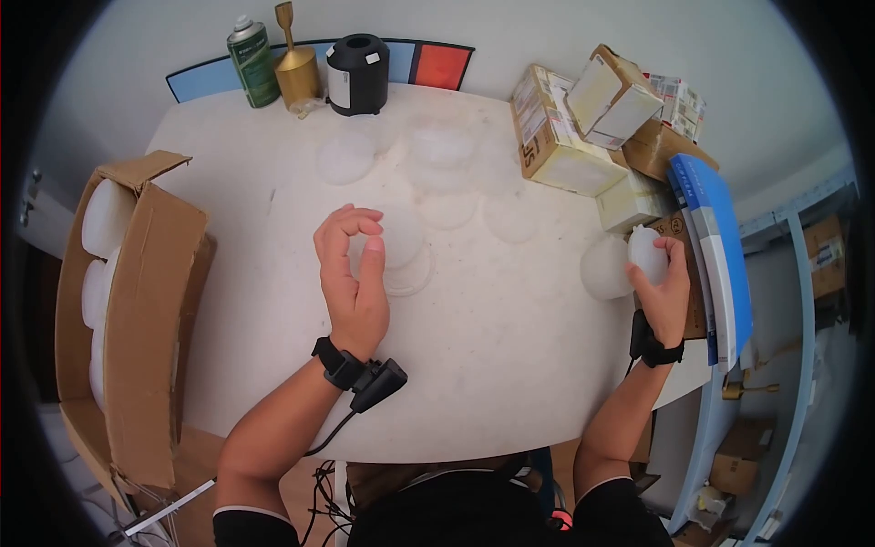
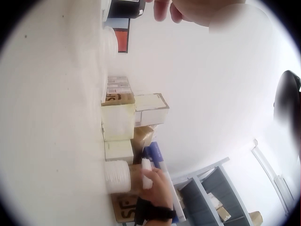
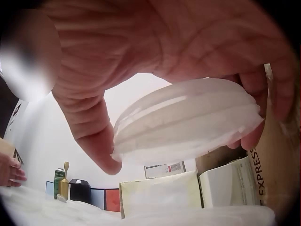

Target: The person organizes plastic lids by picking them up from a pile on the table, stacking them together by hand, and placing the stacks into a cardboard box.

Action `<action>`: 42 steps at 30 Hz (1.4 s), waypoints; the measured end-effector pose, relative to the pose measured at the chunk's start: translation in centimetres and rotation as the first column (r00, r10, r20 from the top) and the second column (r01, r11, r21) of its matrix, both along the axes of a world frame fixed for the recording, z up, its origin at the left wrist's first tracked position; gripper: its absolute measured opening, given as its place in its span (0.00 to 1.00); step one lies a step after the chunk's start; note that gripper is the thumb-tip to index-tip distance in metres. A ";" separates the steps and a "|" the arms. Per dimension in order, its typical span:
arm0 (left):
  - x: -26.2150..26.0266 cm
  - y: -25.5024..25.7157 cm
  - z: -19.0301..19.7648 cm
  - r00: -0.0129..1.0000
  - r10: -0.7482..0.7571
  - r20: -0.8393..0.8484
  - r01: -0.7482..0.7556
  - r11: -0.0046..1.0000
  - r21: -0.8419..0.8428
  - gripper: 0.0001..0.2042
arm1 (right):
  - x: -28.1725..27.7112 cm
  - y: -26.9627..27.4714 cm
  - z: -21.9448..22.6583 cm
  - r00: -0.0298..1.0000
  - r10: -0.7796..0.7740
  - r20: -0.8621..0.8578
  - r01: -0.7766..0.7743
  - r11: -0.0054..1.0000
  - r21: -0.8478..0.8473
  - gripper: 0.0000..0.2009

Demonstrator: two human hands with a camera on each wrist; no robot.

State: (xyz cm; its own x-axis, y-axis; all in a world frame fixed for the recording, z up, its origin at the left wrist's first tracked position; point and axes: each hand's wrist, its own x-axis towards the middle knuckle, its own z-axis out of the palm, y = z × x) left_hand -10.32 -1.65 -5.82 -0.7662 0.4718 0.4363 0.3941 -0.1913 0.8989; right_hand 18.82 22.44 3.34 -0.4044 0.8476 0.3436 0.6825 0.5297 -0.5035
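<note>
My right hand (image 1: 663,292) pinches a white round plastic lid (image 1: 646,255) between thumb and fingers, its ridged rim showing in the right wrist view. The lid is tilted on edge above a stack of similar white lids (image 2: 117,177) at the table's right side. Over the middle of the table is my left hand (image 1: 351,283), its fingers loosely bent, with nothing seen in its grasp. Just beyond it lies a translucent round lid (image 1: 401,239), overlapped by the hand in the head view, with another round rim (image 1: 415,281) under it.
More translucent round pieces (image 1: 440,150) lie toward the back. A cardboard box (image 1: 150,328) of white rounded containers stands at left. Several boxes (image 1: 570,155) and blue binders (image 1: 715,246) line the right. A spray can (image 1: 253,64), gold stand (image 1: 298,77) and black device (image 1: 357,77) stand at the back.
</note>
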 end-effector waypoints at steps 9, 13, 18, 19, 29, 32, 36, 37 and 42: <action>0.5 0.3 -0.4 0.913 -0.030 -0.406 -0.234 0.778 -0.583 0.40 | 0.1 0.2 -0.3 0.989 0.065 0.133 -0.051 0.993 -0.106 0.29; 0.4 0.3 -0.8 0.922 -0.085 -0.378 -0.179 0.771 -0.611 0.43 | 0.2 0.6 -0.9 0.986 0.072 0.148 -0.054 0.991 -0.121 0.30; 0.4 0.3 -0.6 0.927 -0.105 -0.360 -0.158 0.762 -0.628 0.44 | -0.3 0.4 -0.9 0.981 0.078 0.175 -0.050 0.986 -0.160 0.30; 0.4 0.2 -0.6 0.926 -0.105 -0.362 -0.159 0.760 -0.630 0.44 | -0.3 0.4 -0.9 0.980 0.079 0.181 -0.051 0.986 -0.157 0.30; 0.3 0.3 -0.9 0.923 -0.104 -0.370 -0.161 0.770 -0.617 0.43 | -1.8 -1.1 -0.2 0.978 0.185 0.093 -0.205 0.934 0.291 0.30; 0.3 0.4 -0.7 0.926 -0.107 -0.363 -0.150 0.776 -0.613 0.43 | -4.5 -3.7 0.1 0.914 0.406 0.015 -0.390 0.865 0.317 0.29; 0.3 0.4 -0.6 0.938 -0.148 -0.314 -0.074 0.798 -0.598 0.44 | -7.8 -8.0 -1.9 0.751 0.660 -0.002 -0.653 0.744 0.145 0.29; 0.4 0.4 -0.5 0.940 -0.165 -0.300 -0.046 0.808 -0.588 0.44 | -8.4 -8.7 -2.2 0.714 0.700 0.008 -0.697 0.710 0.098 0.29; 0.9 0.3 -0.7 0.926 -0.237 -0.293 0.043 0.839 -0.543 0.45 | -9.6 -10.0 -3.7 0.659 0.746 0.096 -0.744 0.665 -0.059 0.28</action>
State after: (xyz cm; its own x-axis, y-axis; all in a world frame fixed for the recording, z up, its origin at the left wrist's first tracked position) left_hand -9.38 -1.35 -6.48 -0.5256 0.7914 0.3120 0.6938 0.1865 0.6956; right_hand 9.23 12.47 -0.35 -0.9345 0.2511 0.2522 0.1101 0.8780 -0.4658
